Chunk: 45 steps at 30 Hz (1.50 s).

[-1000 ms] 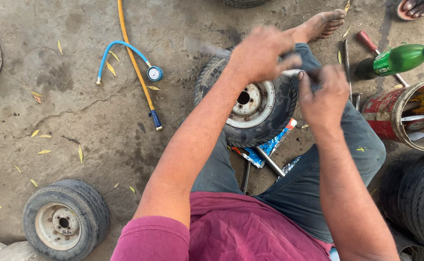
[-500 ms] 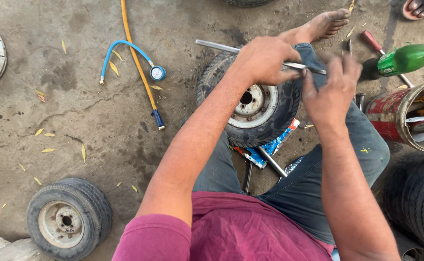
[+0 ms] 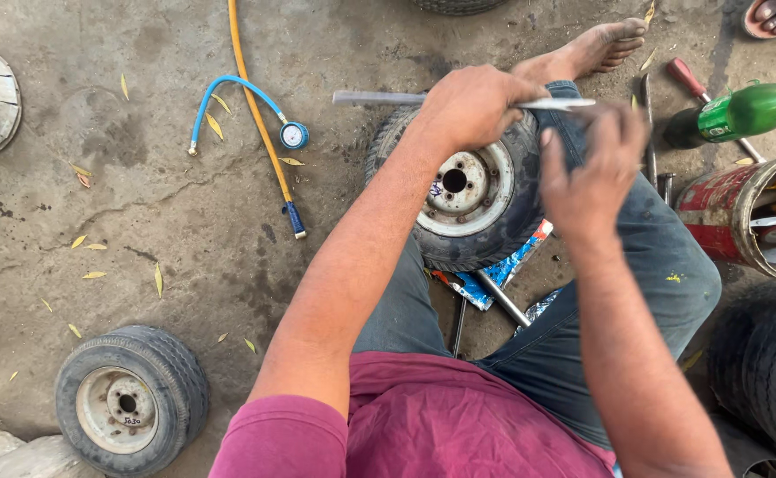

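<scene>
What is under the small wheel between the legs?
Under the small wheel a blue printed wrapper and a metal bar stick out at its lower edge. The wheel covers whatever else lies beneath.

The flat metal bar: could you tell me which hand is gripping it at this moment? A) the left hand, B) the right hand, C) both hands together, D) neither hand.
A: the left hand is closed around the flat metal bar above the small wheel, while the right hand is open just beside it.
</scene>
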Motion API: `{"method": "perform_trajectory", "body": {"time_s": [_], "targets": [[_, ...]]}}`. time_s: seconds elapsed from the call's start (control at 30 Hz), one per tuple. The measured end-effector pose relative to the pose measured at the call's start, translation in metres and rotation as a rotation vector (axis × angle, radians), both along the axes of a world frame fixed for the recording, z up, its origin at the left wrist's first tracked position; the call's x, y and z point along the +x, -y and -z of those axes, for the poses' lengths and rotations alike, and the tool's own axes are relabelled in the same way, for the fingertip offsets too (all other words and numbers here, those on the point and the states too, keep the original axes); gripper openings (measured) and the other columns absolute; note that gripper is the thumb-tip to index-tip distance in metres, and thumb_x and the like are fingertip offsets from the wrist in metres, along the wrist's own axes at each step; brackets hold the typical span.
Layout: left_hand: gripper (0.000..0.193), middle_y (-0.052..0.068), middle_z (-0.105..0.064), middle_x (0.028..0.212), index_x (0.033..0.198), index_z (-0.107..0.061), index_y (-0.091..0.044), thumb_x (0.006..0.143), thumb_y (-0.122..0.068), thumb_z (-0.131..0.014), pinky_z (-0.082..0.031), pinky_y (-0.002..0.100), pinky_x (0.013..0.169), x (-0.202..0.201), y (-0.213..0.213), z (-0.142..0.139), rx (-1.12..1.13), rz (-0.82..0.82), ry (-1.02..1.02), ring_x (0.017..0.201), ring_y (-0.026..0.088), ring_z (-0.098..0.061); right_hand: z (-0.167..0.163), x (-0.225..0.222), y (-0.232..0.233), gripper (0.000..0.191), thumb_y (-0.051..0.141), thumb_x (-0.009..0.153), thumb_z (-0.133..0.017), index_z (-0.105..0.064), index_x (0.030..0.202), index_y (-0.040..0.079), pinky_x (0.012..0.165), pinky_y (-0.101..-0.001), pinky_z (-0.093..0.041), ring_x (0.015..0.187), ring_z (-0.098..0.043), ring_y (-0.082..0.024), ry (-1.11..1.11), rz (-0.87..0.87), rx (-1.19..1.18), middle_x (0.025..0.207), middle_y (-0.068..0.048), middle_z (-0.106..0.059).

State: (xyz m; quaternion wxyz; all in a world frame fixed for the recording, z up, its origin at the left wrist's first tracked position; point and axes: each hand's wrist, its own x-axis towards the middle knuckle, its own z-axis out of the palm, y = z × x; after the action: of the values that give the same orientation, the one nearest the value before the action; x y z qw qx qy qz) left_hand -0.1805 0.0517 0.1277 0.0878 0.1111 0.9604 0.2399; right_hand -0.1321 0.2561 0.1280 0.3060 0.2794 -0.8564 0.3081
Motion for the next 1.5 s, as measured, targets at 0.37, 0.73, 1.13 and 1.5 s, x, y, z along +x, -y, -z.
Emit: {"method": "perform_trajectory", "body": {"time_s": [0.37,0.73,1.13,1.5], "targets": [[0.071,0.018,-0.068,0.134,0.133,-0.065,-0.009,0.075,-0.049,-0.076,-0.037,0.048,0.113,-0.024,0.009,0.05,-0.324,-0.683,-0.67,0.134,0.033,-0.053,0.027,0.066,0.046,0.026,0.016,0.094,-0.079,-0.063,0.08,0.001,0.064,-0.0425,-0.049,0.07,-0.064,-0.03,0.528,-0.357,-0.064,0.078,-0.014,-0.064],[0.031,0.006,-0.073,0.126,0.102,-0.071,-0.023,0.087,-0.049,-0.08,-0.03,0.055,0.116,0.018,0.001,0.022,0.146,-0.155,-0.68,0.133,0.033,-0.054,0.092,0.073,-0.033,0.019,0.017,0.093,-0.076,-0.073,0.09,-0.002,0.058,-0.0331,-0.05,0.058,-0.064,-0.015,0.931,0.022,-0.111,0.069,-0.011,-0.068],[0.071,0.027,-0.047,0.149,0.146,-0.05,-0.002,0.086,-0.022,-0.08,-0.04,0.047,0.117,0.029,0.04,0.025,0.394,-0.441,-0.429,0.139,0.044,-0.047,0.12,0.073,-0.028,0.021,0.019,0.092,-0.077,-0.074,0.092,-0.002,0.065,-0.0314,-0.052,0.057,-0.064,-0.016,0.985,-0.046,-0.054,0.067,-0.012,-0.07],[0.005,0.003,-0.073,0.083,0.084,-0.074,-0.013,0.084,-0.012,-0.069,-0.047,0.038,0.104,0.033,0.01,0.034,0.438,-0.354,-0.494,0.083,0.021,-0.071,0.123,0.073,-0.027,0.021,0.02,0.09,-0.076,-0.074,0.092,-0.001,0.061,-0.0341,-0.052,0.059,-0.066,-0.019,0.99,-0.081,-0.097,0.072,-0.014,-0.071]]}}
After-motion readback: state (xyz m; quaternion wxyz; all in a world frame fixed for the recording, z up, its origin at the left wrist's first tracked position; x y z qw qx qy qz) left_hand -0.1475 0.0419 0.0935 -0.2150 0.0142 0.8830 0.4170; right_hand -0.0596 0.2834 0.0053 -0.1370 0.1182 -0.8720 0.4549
